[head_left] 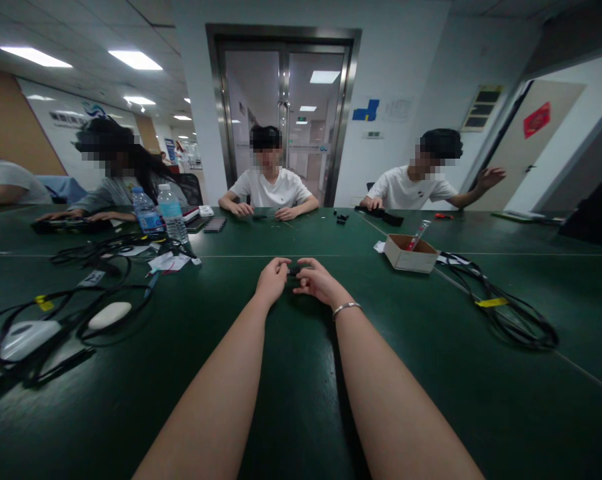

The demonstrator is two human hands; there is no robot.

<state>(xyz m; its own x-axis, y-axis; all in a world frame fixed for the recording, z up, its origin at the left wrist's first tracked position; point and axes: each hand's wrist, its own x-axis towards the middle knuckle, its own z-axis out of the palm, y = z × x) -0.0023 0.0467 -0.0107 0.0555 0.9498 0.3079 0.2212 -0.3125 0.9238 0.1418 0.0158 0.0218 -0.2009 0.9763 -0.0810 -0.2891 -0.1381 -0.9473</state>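
Observation:
Both my arms reach forward over the green table (295, 373). A small black object (293, 271) sits between my hands, mostly covered by fingers, so its kind does not show. My left hand (272, 281) is closed, its fingertips pinching the near-left end of that object. From the other side my right hand (321, 283), with a silver bracelet (347, 309) at the wrist, pinches it between thumb and forefinger; the other fingers curl loosely below.
Coiled black cables (105, 313), a white mouse (109, 315) and two water bottles (171, 213) occupy the left. On the right stand a small open box (411, 260) and another cable coil (521, 320). Co-workers (268, 183) sit across the table, small black pieces (341, 218) near them.

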